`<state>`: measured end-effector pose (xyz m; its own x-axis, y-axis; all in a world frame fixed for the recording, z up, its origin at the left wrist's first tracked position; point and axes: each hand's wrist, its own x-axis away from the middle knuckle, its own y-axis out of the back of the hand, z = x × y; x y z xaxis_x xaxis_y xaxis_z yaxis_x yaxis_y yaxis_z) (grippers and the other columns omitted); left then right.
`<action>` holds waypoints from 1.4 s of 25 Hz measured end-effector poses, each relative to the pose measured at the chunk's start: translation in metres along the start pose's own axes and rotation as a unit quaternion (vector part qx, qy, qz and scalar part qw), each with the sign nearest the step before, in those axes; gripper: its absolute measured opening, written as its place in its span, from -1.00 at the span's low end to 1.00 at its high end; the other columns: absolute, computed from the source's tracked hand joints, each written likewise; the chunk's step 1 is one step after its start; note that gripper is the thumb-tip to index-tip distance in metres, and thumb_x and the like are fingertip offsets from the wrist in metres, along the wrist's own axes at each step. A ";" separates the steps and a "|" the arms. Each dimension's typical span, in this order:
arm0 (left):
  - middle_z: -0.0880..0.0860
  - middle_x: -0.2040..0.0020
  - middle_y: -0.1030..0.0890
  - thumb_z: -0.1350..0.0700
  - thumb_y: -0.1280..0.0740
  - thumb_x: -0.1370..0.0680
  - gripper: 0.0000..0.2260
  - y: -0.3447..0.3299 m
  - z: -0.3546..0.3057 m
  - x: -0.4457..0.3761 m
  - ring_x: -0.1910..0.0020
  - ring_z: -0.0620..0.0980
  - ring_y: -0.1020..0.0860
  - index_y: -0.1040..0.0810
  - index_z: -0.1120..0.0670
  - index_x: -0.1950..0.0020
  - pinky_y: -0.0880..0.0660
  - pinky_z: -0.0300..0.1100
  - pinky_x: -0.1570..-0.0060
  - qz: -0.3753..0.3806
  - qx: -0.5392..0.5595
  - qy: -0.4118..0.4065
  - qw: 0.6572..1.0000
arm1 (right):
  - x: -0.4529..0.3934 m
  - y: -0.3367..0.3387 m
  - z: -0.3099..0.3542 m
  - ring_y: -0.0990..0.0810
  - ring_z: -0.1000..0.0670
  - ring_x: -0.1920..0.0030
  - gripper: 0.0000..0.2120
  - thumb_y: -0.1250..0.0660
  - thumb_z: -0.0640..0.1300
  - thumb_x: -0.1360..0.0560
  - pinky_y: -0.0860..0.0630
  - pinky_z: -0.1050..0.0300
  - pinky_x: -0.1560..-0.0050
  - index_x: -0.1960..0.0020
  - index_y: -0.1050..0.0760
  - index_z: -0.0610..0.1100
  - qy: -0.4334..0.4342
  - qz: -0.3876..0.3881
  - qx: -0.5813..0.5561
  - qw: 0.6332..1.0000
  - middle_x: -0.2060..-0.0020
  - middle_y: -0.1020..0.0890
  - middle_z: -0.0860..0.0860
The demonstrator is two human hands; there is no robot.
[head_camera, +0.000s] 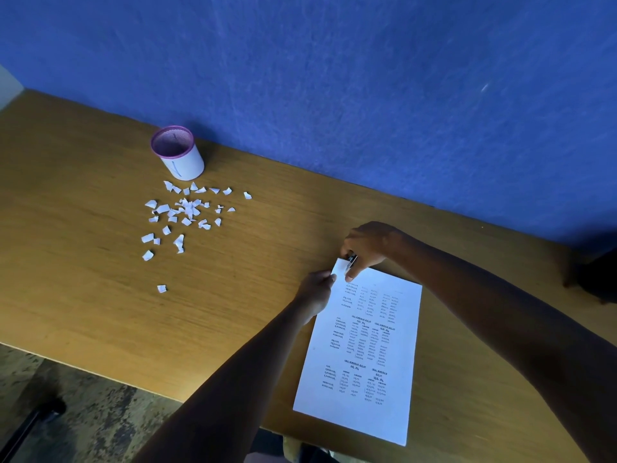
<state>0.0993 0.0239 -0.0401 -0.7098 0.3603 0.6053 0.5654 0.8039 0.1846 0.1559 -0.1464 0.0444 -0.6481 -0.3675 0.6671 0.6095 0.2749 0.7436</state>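
A printed white sheet of paper lies on the wooden table, its top left corner lifted. My left hand pinches that raised corner from the left. My right hand grips a small dark and silver object, probably a stapler, right at the same corner. Most of that object is hidden under my fingers.
A white cup with a purple rim stands near the blue wall. Several torn paper scraps lie scattered in front of it. A dark object sits at the far right edge. The table's front edge runs along the lower left.
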 end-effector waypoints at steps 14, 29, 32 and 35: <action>0.07 0.27 -0.49 0.04 -0.16 -0.68 -0.72 0.000 -0.001 0.002 0.37 -0.11 -0.33 -0.63 0.12 -0.13 -0.23 -0.20 0.35 0.013 -0.003 0.010 1.000 | -0.015 0.013 0.005 -0.52 0.01 0.31 -0.53 -0.46 0.32 -0.27 -0.33 0.19 0.37 0.15 -0.65 -0.08 -0.038 0.052 -0.047 0.997 0.32 -0.62 0.02; -0.02 0.39 -0.37 0.05 -0.16 -0.69 -0.74 0.003 -0.009 0.011 0.43 -0.13 -0.25 -0.62 0.10 -0.15 -0.19 -0.25 0.42 0.007 -0.014 0.012 1.000 | -0.014 0.024 0.018 -0.52 0.06 0.33 -0.61 -0.50 0.23 -0.31 -0.36 0.21 0.36 0.15 -0.66 -0.10 -0.038 0.064 0.003 0.997 0.27 -0.69 0.04; 0.01 0.35 -0.43 0.04 -0.15 -0.69 -0.74 0.001 -0.006 0.009 0.41 -0.13 -0.29 -0.61 0.08 -0.17 -0.20 -0.26 0.42 0.009 -0.015 0.015 1.000 | -0.013 0.025 0.023 -0.46 0.08 0.40 -0.63 -0.50 0.19 -0.34 -0.32 0.21 0.39 0.19 -0.62 -0.13 -0.039 0.061 0.029 0.997 0.37 -0.60 0.06; 0.05 0.27 -0.52 0.03 -0.16 -0.69 -0.73 0.001 -0.005 0.006 0.35 -0.11 -0.35 -0.61 0.09 -0.20 -0.24 -0.25 0.39 0.008 -0.007 0.017 1.000 | -0.014 0.023 0.029 -0.51 0.03 0.35 -0.65 -0.51 0.14 -0.34 -0.34 0.20 0.39 0.21 -0.58 -0.15 -0.040 0.050 0.043 0.997 0.39 -0.56 0.06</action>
<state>0.0973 0.0241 -0.0322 -0.6857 0.3560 0.6348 0.5828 0.7911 0.1859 0.1656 -0.1092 0.0539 -0.6227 -0.2631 0.7369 0.6338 0.3827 0.6722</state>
